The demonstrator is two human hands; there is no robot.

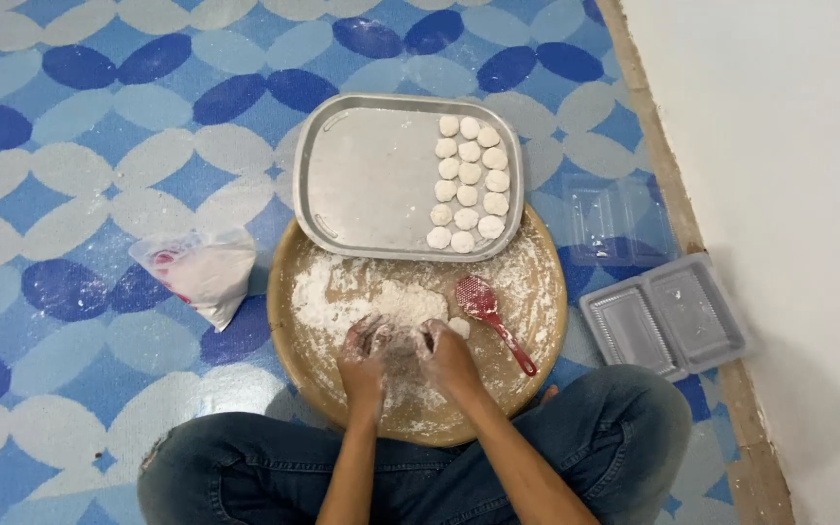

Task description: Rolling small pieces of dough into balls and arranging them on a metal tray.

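Observation:
My left hand (362,352) and my right hand (444,350) are close together over a round wooden board (537,321) dusted with flour. Both are floured and cupped around a small piece of dough that is mostly hidden between the fingers. A heap of flour (342,297) lies just beyond my hands, with a small dough lump (459,327) beside my right hand. A red spoon (493,316) rests on the board to the right. Past the board, a metal tray (371,185) carries several round dough balls (469,180) in rows along its right side.
I sit cross-legged in jeans on a blue and white patterned mat. A plastic bag of flour (206,272) lies left of the board. Clear plastic containers (668,316) sit at the right, near a white wall with a brown edge strip (663,165).

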